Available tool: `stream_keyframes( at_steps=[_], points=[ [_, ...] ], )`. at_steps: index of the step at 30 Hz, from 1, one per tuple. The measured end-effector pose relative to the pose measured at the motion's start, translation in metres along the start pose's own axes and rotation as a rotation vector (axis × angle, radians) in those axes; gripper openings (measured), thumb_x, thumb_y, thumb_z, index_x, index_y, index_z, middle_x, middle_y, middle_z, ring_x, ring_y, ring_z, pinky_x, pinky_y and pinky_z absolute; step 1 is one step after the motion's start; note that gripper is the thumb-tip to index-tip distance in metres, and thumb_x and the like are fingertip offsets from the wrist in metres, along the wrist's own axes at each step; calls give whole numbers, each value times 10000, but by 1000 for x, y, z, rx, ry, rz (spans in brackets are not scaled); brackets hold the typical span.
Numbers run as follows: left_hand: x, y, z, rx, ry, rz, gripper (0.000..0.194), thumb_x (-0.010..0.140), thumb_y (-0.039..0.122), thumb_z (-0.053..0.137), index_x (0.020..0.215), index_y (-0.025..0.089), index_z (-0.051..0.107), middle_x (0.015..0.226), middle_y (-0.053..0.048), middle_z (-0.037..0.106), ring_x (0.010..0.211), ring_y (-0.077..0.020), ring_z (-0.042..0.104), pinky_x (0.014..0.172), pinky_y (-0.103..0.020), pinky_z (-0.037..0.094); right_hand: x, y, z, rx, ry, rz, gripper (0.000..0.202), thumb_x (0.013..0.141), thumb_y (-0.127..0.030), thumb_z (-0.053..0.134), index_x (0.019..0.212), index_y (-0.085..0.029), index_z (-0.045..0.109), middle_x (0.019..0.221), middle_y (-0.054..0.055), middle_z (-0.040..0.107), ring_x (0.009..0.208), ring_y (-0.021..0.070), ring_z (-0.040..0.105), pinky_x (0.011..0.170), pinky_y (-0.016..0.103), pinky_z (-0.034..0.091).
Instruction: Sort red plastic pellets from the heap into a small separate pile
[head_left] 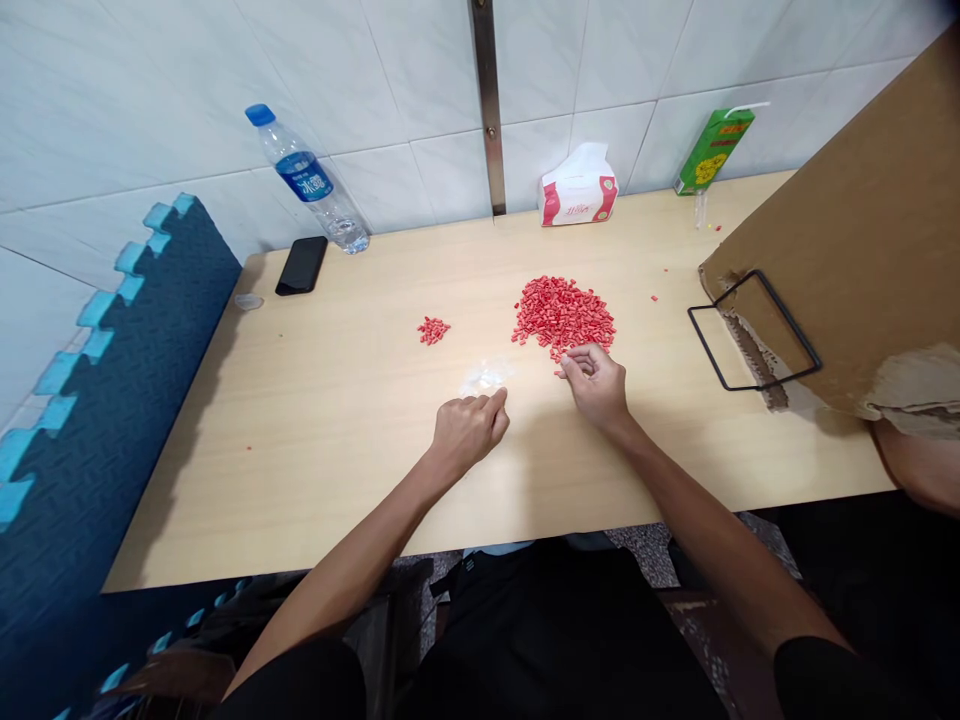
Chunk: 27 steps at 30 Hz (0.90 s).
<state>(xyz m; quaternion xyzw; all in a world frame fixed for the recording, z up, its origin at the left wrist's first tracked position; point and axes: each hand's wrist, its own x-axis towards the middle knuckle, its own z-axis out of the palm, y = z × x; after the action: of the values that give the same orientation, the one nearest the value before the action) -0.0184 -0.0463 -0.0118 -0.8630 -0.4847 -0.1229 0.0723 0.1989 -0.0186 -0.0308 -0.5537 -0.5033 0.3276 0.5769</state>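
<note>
A large heap of small red pieces (pixel 566 312), short and rod-like, lies on the wooden table. Left of it is a much smaller cluster of the same red pieces (pixel 433 331). At the heap's near edge, my right hand (pixel 598 385) has its thumb and forefinger pinched among a few stray pieces; what is between the fingertips is too small to make out. My left hand (pixel 471 430) is curled closed just in front of a patch of clear, shiny plastic (pixel 486 377). Its fingers hide whatever they may hold.
Along the tiled wall stand a water bottle (pixel 311 185), a tissue pack (pixel 579 192) and a green drink carton (pixel 714 152). A black phone (pixel 301 266) lies at back left. Cardboard (pixel 847 230) with a black wire frame (pixel 780 384) bounds the right; blue foam mat (pixel 112 400) the left.
</note>
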Motion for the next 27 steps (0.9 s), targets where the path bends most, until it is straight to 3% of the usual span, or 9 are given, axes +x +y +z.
stream_keyframes(
  at_steps=[5,11,17,27],
  points=[
    [1,-2,2,-157,60,-74,274,865,263,466,1073,246,643,789,-10,721,647,-143,647,583,-253,416,1,0,0,8,7,8,247,790,-421,622,849,-185,580,734,4,636,640,146,665,632,321,599],
    [3,-5,2,-257,29,-148,262,885,280,466,1084,230,628,809,-8,710,678,-125,643,598,-229,422,1,0,-1,-4,11,5,256,787,-430,622,849,-186,576,730,2,636,635,144,659,631,322,601],
    [2,-3,0,-18,-28,-32,325,882,183,419,1121,278,618,768,-26,681,671,-166,618,533,-275,343,1,2,-1,24,6,6,241,793,-413,622,851,-183,580,734,3,631,644,143,661,643,323,606],
    [3,0,-4,64,-68,159,297,908,207,420,1163,213,571,808,-52,667,773,-192,612,569,-322,357,0,-3,0,-1,-12,12,252,791,-430,617,837,-185,576,747,14,654,648,156,676,626,314,594]
  ],
)
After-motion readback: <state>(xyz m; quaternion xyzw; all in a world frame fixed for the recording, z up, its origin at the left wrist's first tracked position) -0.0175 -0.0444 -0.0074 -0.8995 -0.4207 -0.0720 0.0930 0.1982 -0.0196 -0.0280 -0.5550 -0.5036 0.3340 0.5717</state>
